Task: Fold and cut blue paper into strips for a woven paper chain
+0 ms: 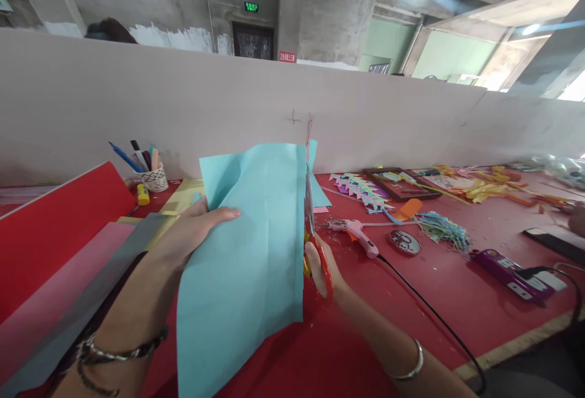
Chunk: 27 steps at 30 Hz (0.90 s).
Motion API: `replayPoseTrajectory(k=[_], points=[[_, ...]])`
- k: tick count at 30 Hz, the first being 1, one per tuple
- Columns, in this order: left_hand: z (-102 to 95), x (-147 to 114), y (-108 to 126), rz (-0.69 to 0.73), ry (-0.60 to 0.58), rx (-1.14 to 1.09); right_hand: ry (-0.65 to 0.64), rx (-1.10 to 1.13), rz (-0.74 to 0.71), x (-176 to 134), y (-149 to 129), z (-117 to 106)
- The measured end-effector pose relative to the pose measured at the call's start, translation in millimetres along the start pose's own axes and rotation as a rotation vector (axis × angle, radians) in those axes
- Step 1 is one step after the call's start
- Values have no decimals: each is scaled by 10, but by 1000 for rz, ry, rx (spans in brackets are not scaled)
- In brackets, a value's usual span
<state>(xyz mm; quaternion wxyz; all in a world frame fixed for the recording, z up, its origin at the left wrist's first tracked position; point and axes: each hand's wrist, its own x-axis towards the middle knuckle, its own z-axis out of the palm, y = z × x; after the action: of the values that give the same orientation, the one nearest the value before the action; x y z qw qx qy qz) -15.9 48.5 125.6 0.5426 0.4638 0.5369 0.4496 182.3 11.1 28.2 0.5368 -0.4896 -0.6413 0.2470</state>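
Note:
A large light-blue sheet of paper [242,252] is held up in front of me, slightly curved. My left hand [196,227] grips its left side, thumb on the near face and the other fingers hidden behind it. My right hand [322,261] is closed round the red and yellow handles of a pair of scissors [311,203]. The blades point upward along the sheet's right edge. Beyond the blades a narrower piece of light-blue paper [315,178] shows; whether it is still joined to the sheet I cannot tell.
Red, pink and grey sheets [73,276] lie at the left, near a cup of pens [153,177]. On the red table [365,319] at the right are a pink glue gun [354,231] with its cord, a blue tassel [443,230] and a purple power strip [507,273]. A pale partition [183,93] stands behind.

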Motion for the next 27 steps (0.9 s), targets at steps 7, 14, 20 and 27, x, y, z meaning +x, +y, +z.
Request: replayPoseTrajectory(k=[7,14,20,27], points=[[25,-16,35,45,-35,-111,-7,-42,39,1,24,0],[14,13,10,54,-22,-61,0,-38,9,2,5,0],[22,14,9,75,-21,-118,6,-159,-4,4,31,-23],[3,-18,51,61,30,-148,-32,-209,12,-8,62,-27]])
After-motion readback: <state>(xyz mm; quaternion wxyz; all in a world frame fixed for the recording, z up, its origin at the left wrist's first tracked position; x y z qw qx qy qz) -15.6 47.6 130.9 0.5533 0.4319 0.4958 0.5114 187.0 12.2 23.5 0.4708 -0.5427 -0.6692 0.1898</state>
